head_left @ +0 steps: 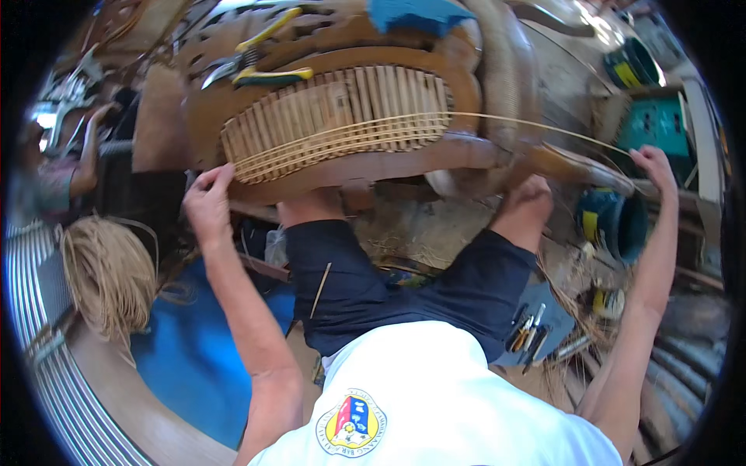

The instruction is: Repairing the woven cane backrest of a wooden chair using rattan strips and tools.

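Currently both arms are spread wide, forearms rising from the lower edge. Left hand: elbow bent, thumb and fingers drawn together at the panel's lower left end; cannot tell whether anything is pinched between them. Right hand: held well out to the right, elbow bent, thumb and fingers closed on the strand. Strand is thin, pale and nearly straight, crossing the lower part of the panel and running past the frame to the right hand.

Markings: shirt, white, bears a round emblem with red-and-blue shield, yellow field and lettered ring. Lower bucket, dark green, carries a yellow label; print too small to read.

Materials: panel is an elongated oval of upright, flat slats, several strands woven across its lower band. Frame is brown, smooth, curved wood. Pliers, yellow-handled, lie above the panel; blue cloth farther right. Coil, tan and fibrous, sits at left.
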Tool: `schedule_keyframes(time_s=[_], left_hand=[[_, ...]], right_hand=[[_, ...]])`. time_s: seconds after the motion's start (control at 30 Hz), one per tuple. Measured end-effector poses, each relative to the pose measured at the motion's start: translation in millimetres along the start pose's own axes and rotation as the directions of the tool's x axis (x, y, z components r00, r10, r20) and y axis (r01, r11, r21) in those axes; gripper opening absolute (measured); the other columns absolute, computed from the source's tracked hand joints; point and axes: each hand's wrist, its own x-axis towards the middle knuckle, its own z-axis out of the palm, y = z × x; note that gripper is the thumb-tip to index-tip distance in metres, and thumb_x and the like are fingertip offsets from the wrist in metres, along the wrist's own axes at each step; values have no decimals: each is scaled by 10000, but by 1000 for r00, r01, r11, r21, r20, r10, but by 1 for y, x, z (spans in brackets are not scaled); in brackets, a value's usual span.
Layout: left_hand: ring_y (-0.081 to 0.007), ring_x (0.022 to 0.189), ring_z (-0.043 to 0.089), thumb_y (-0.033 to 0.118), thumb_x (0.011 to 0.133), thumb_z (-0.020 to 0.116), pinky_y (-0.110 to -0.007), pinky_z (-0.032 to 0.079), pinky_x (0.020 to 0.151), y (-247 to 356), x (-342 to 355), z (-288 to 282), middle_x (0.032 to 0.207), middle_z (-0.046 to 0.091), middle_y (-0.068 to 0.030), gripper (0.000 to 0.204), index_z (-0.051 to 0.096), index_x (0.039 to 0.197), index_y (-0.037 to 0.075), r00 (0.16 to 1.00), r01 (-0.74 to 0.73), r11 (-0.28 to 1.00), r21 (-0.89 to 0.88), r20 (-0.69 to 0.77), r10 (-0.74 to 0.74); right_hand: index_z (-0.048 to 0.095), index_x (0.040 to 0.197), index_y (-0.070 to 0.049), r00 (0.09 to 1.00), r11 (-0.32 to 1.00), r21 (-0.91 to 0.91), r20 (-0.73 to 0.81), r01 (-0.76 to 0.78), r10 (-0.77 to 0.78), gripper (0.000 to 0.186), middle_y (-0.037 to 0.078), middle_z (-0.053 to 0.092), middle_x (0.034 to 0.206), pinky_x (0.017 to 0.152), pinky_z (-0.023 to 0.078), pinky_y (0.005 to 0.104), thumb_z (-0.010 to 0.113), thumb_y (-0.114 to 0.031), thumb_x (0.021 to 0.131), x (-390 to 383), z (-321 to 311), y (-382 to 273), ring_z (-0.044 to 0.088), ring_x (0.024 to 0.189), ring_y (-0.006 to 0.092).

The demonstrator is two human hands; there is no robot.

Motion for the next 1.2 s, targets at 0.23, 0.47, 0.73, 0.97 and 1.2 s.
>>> schedule_keyframes(time_s=[0.23,0.47,0.73,0.97,1.2], left_hand=[[-103,882,624,175,847,901,-268,473,906,-31,13,-4,922,733,-10,238,795,971,2,998,44,996,-74,55,-40],[-207,950,698,224,854,877,-337,512,939,34,-15,3,1110,745,-99,366,763,1142,28,839,-277,649,708,-152,523],[-362,999,688,163,924,757,-442,552,869,155,-115,202,1084,651,-159,209,758,1114,76,642,-675,737,7,496,584],[-336,994,656,158,969,700,-448,514,887,158,-107,234,1033,625,-145,191,765,1143,114,676,-603,771,206,645,356],[-329,983,649,154,975,708,-443,517,872,157,-107,236,1032,621,-135,184,765,1147,123,666,-609,771,185,647,371]], right_hand=[[604,754,-14,984,988,143,-159,-52,75,479,2,473,693,649,389,335,773,-424,935,-50,18,-26,461,688,125],[673,1292,-126,865,850,-491,-494,-189,-92,449,119,642,1317,1029,499,440,778,-342,913,-68,51,-97,609,1253,298],[659,1181,-45,702,636,302,-368,710,-609,375,131,643,1199,1057,475,410,806,-89,839,-57,127,-373,602,1187,320],[653,1152,-44,701,659,244,-310,712,-642,363,130,602,1168,1046,461,447,800,-49,820,-36,144,-387,570,1177,342],[664,1160,-36,734,688,255,-244,679,-634,358,137,608,1190,1055,475,452,794,-30,826,-34,147,-389,576,1180,348]])
